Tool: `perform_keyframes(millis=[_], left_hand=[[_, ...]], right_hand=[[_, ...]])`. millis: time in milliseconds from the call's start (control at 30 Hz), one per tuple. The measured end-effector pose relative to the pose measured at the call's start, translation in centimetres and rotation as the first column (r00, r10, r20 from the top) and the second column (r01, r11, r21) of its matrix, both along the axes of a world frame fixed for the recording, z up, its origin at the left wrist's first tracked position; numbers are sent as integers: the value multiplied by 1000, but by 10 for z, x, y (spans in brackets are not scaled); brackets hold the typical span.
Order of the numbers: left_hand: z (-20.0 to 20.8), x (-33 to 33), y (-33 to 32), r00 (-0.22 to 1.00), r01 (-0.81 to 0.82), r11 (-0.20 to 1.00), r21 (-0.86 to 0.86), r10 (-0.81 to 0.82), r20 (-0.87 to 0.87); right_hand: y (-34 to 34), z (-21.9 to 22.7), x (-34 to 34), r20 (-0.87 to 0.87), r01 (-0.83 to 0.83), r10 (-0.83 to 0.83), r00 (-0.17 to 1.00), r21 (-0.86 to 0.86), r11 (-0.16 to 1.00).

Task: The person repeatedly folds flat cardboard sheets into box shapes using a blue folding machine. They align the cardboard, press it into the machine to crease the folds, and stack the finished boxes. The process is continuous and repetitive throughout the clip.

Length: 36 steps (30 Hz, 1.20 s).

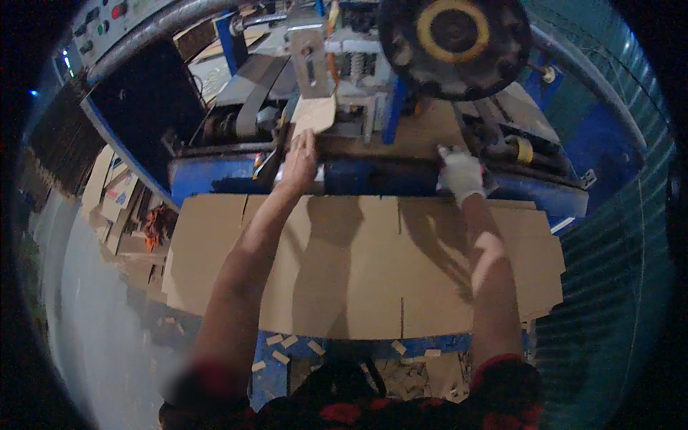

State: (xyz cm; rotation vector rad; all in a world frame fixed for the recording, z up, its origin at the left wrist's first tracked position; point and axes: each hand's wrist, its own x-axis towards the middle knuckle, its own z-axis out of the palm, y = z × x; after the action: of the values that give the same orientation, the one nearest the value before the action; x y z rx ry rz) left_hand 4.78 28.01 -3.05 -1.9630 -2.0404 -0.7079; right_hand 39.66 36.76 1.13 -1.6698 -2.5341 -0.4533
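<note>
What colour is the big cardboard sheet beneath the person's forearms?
The cardboard sheet is plain light brown, best seen in the head view.

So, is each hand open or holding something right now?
Left hand: fingers at the pale flap; grip can't be told.
Right hand: gloved, at the blue machine; grip can't be told.

Left of the left hand, an orange tangle is seen beside flat cardboard pieces, with grey floor farther left. Right of the right hand, a corrugated wall is seen. Nearer than both hands, small tan scraps are scattered.
</note>
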Motion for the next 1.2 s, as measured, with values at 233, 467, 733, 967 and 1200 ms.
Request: perform_keyframes(millis=[233, 467, 733, 967, 1200], left_hand=[[-14, -71, -242, 958, -273, 962, -19, 271, -91], [-21, -123, -386, 723, -510, 626, -590, 683, 99], [-22, -124, -400, 621, -758, 505, -413, 752, -221], [74, -82, -402, 814, -304, 859, -412, 459, 356], [3, 2, -379, 724, 62, 978, -201, 95, 683]], right_hand=[[-149, -16, 106, -486, -15, 19, 874, 12, 1000], [-300, -26, 132, -209, 39, -35, 977, 15, 999], [-385, -76, 211, -942, 733, -324, -92, -284, 618], [-385, -41, 197, -1000, 556, 4, -6, 0, 831], [-372, -20, 101, -247, -372, 359, 900, -6, 928]])
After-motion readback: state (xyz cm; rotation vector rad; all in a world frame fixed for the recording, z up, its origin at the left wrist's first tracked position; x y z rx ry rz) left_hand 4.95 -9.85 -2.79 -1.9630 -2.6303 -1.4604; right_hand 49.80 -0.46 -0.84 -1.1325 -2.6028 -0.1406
